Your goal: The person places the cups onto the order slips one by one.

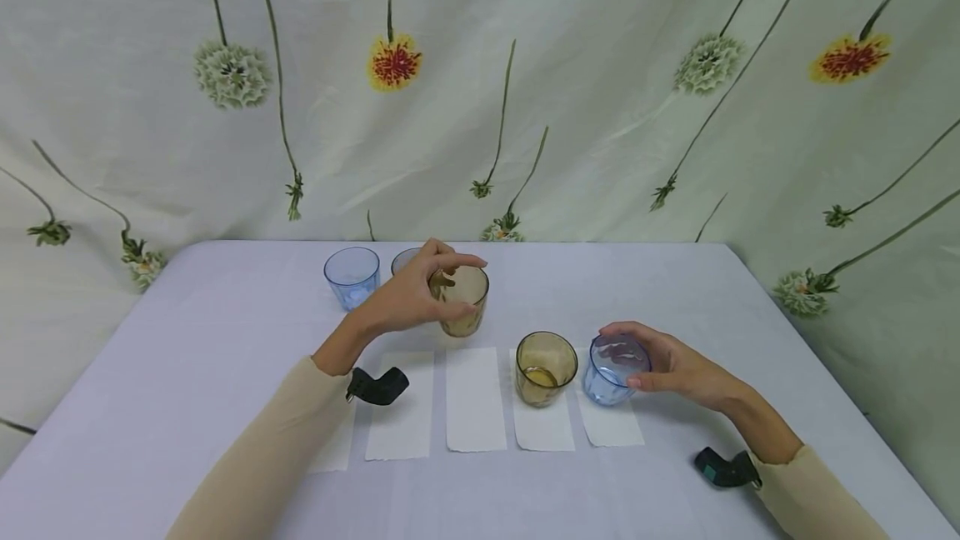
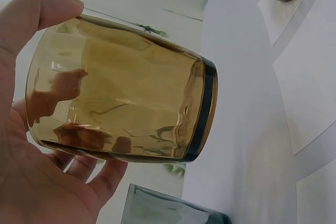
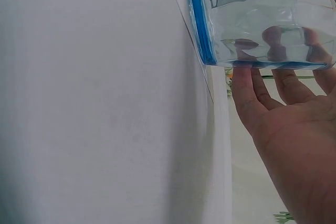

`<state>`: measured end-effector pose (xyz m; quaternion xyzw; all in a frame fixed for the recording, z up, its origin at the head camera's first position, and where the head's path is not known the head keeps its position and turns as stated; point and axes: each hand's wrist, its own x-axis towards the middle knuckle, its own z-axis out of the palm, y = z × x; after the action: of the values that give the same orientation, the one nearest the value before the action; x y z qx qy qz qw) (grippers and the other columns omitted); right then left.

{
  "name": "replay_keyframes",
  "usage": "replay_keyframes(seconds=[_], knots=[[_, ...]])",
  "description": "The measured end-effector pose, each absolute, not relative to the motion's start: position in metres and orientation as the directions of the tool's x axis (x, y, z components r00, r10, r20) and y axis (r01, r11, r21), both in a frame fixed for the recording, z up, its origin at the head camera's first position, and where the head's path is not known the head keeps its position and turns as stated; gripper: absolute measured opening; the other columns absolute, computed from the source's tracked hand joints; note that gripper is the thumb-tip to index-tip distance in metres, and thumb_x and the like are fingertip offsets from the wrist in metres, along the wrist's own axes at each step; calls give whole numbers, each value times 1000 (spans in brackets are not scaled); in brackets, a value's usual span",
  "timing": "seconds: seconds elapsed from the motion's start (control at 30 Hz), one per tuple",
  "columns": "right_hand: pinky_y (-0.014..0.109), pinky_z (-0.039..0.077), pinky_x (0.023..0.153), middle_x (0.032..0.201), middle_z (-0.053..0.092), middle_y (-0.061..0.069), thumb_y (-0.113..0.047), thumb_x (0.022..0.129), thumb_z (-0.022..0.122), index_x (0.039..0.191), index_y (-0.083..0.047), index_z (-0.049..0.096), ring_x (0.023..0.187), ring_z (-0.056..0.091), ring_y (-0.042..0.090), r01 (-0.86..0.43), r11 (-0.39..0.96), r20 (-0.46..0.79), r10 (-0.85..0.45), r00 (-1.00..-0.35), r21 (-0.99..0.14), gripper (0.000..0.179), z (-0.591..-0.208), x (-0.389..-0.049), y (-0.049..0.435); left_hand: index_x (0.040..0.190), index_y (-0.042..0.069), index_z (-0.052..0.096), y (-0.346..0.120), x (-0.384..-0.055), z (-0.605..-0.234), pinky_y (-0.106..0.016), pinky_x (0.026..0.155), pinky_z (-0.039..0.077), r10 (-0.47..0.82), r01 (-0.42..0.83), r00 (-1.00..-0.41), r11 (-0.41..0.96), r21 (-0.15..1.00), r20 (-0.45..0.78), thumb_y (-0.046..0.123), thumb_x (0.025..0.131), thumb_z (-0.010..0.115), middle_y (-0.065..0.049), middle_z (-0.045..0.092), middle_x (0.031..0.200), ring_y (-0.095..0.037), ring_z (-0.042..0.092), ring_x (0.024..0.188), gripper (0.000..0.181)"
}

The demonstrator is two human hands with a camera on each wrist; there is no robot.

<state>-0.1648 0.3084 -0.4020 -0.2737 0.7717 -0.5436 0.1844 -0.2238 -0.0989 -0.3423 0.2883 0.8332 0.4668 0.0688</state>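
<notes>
My left hand [image 1: 405, 300] grips an amber glass [image 1: 468, 319] near its rim, thumb on one side and fingers on the other. The left wrist view shows this same amber glass [image 2: 131, 87] large, its dark-ringed base towards the table. On the right, my right hand [image 1: 682, 371] holds a clear blue glass [image 1: 606, 377], which is over the rightmost paper strip [image 1: 615, 432]. Fingers curve round its far side in the right wrist view, the blue glass [image 3: 257, 24] keeping its base by the paper. Between the hands stands a second amber glass [image 1: 546, 369].
A blue glass [image 1: 351, 273] stands at the back left. Beside it, a greyish glass [image 1: 402, 258] is mostly hidden by my left hand. Several white paper strips [image 1: 476, 407] lie in a row on the white-covered table [image 1: 570, 490]. A flowered cloth [image 1: 600, 107] hangs behind.
</notes>
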Motion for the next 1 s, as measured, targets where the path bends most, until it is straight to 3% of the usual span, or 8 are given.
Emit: replay_keyframes(seconds=[0.17, 0.43, 0.7, 1.0], knots=[[11, 32, 107, 145, 50, 2, -3, 92, 67, 147, 0, 40, 133, 44, 1, -222, 250, 18, -626, -779, -942, 62, -402, -165, 309, 133, 30, 63, -96, -215, -342, -46, 105, 46, 567, 415, -806, 337, 845, 169, 24, 82, 81, -11, 41, 116, -30, 46, 116, 54], [12, 33, 108, 145, 50, 4, -2, 92, 67, 147, -5, 42, 133, 45, 3, -222, 241, 20, -635, -772, -945, 60, -404, -166, 310, 132, 25, 65, -91, -200, -341, -41, 104, 48, 585, 419, -792, 311, 853, 176, 18, 81, 82, -10, 40, 117, -31, 51, 121, 54], [11, 33, 106, 146, 49, 0, -3, 91, 68, 147, -4, 41, 133, 42, -1, -221, 263, 10, -623, -782, -939, 62, -403, -167, 309, 131, 24, 65, -91, -184, -338, -44, 105, 47, 566, 402, -806, 311, 861, 172, 18, 79, 82, -10, 40, 117, -30, 51, 122, 55], [13, 34, 107, 145, 49, 0, 0, 91, 67, 147, 0, 40, 133, 42, 1, -226, 222, 30, -646, -763, -948, 62, -402, -166, 310, 134, 25, 62, -92, -170, -343, -49, 108, 43, 576, 356, -808, 303, 884, 128, 19, 79, 81, -10, 45, 129, -30, 50, 127, 59]])
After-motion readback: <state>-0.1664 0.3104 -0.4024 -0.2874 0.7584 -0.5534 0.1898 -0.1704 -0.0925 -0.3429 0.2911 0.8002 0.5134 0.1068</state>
